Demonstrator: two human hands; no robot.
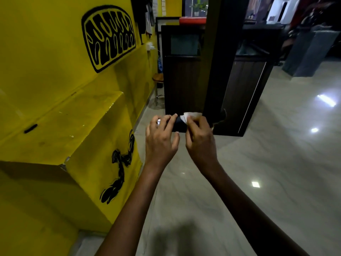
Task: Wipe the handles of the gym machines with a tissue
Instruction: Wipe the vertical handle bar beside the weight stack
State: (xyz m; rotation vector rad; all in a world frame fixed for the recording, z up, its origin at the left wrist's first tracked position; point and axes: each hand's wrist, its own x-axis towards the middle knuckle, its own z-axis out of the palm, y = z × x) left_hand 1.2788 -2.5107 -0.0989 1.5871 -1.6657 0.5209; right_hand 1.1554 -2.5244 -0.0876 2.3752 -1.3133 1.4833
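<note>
1. Short dark cylindrical handle [178, 124]: centre frame, between your hands.
2. Your left hand [160, 136]: fingers curled over its left end.
3. Your right hand [200, 137]: pinches crumpled white tissue [189, 116] against its right end.
4. Yellow painted box [60, 137]: nine o'clock.

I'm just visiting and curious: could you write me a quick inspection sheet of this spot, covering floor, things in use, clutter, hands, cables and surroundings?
Surface: glossy pale floor, light reflections.
Job's things: white tissue against a dark handle.
Clutter: nothing seen.
Hands: left hand holds the handle's end; right hand pinches the tissue.
Cables: white plug on the yellow wall.
Surroundings: dark cabinet, stool, yellow box.
</note>
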